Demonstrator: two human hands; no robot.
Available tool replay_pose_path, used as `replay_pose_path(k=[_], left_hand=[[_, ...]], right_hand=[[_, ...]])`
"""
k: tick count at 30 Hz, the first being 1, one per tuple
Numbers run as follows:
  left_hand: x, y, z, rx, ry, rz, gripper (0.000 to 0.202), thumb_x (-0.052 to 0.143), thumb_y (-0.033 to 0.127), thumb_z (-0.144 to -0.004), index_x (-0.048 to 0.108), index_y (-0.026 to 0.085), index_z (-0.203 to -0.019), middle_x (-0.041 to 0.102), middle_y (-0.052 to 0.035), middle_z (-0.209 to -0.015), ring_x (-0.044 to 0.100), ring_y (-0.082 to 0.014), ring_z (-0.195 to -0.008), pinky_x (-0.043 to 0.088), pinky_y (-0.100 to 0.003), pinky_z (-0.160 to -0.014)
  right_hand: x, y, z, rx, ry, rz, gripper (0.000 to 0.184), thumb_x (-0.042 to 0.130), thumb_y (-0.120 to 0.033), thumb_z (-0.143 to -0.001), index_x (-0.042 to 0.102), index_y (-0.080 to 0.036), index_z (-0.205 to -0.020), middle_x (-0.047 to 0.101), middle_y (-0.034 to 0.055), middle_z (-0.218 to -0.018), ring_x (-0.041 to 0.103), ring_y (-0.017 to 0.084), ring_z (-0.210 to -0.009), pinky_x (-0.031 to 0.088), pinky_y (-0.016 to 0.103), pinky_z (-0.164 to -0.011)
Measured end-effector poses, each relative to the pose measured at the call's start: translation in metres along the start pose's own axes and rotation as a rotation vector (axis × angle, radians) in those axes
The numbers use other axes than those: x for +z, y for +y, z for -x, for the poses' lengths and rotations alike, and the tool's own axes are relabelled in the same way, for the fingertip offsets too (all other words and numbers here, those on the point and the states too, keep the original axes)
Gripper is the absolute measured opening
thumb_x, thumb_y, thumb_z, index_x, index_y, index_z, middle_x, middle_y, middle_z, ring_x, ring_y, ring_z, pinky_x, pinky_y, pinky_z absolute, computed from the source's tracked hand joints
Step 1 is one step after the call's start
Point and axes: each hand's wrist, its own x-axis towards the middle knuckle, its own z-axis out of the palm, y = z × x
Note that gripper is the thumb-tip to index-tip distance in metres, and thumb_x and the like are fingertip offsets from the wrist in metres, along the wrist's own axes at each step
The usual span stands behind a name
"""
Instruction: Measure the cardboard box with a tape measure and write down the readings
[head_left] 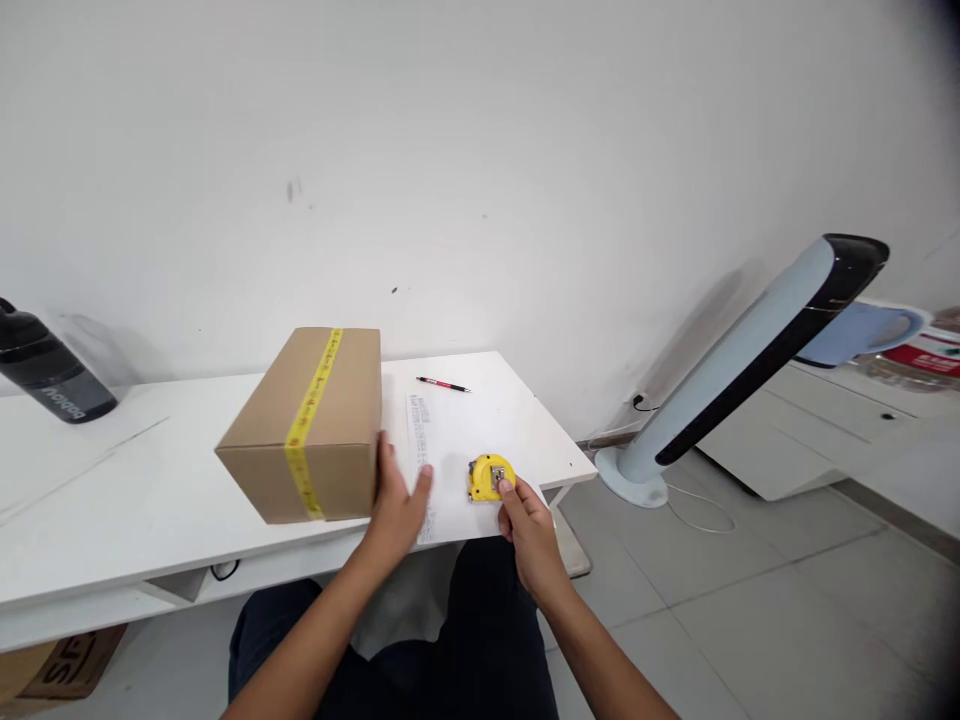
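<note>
Head view: the cardboard box (339, 428) stands on the white table (525, 415), left of a sheet of paper (454, 440), and might slide or turn if the left hand (397, 505) pressed too hard on its side; the tape measure (486, 478), over the paper near the table's front edge, could slip and drop towards the floor (720, 610) if the pinch loosened; a stray push might also shift the paper and roll the pen (444, 384) behind it. Left thumb and fingers are spread well apart, the fingers against the box's right side, gripping nothing; the right hand (531, 525) has thumb and fingers clamped on the tape measure's right end.
</note>
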Motion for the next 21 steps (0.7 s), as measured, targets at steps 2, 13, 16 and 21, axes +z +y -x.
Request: replay_pose_path(k=[2, 13, 16, 21], left_hand=[[-0.009, -0.011, -0.019, -0.099, 0.135, 0.012, 0.081, 0.036, 0.057, -0.102, -0.010, 0.022, -0.159, 0.007, -0.0253, -0.169, 0.014, -0.0302, -0.158, 0.023, -0.057, -0.125], [-0.115, -0.019, 0.036, -0.204, 0.244, -0.117, 0.070, 0.044, 0.052, -0.100, 0.016, 0.030, -0.160, 0.021, -0.0147, -0.169, 0.021, -0.0328, -0.157, 0.028, -0.062, -0.122], [-0.096, -0.029, 0.117, 0.087, 0.199, -0.432, 0.073, 0.054, 0.035, -0.097, 0.018, 0.035, -0.160, 0.025, -0.0119, -0.168, 0.014, -0.0382, -0.157, 0.028, -0.071, -0.119], [-0.076, -0.085, 0.226, 0.011, 0.292, -0.796, 0.085, 0.054, 0.028, -0.092, 0.007, 0.042, -0.161, 0.027, -0.0134, -0.166, 0.016, -0.0483, -0.154, 0.031, -0.083, -0.108]], right_hand=[[0.002, 0.001, -0.003, -0.003, -0.007, 0.023, 0.059, 0.068, -0.064, -0.083, 0.069, -0.017, -0.119, 0.047, -0.0072, -0.061, 0.040, 0.012, -0.051, 0.035, 0.024, -0.047], [0.051, -0.018, -0.022, -0.232, -0.458, 0.570, 0.049, 0.049, -0.053, -0.097, 0.064, -0.019, -0.130, 0.073, 0.0093, -0.119, 0.068, 0.024, -0.101, 0.053, 0.037, -0.087], [0.094, -0.019, -0.030, -0.328, -0.675, 0.850, 0.043, 0.040, -0.045, -0.102, 0.064, -0.022, -0.129, 0.074, 0.0084, -0.123, 0.069, 0.024, -0.106, 0.052, 0.035, -0.086], [0.154, -0.015, -0.055, -0.356, -0.815, 1.015, 0.041, 0.032, -0.038, -0.106, 0.068, -0.021, -0.118, 0.077, 0.0090, -0.112, 0.071, 0.025, -0.099, 0.049, 0.033, -0.077]])
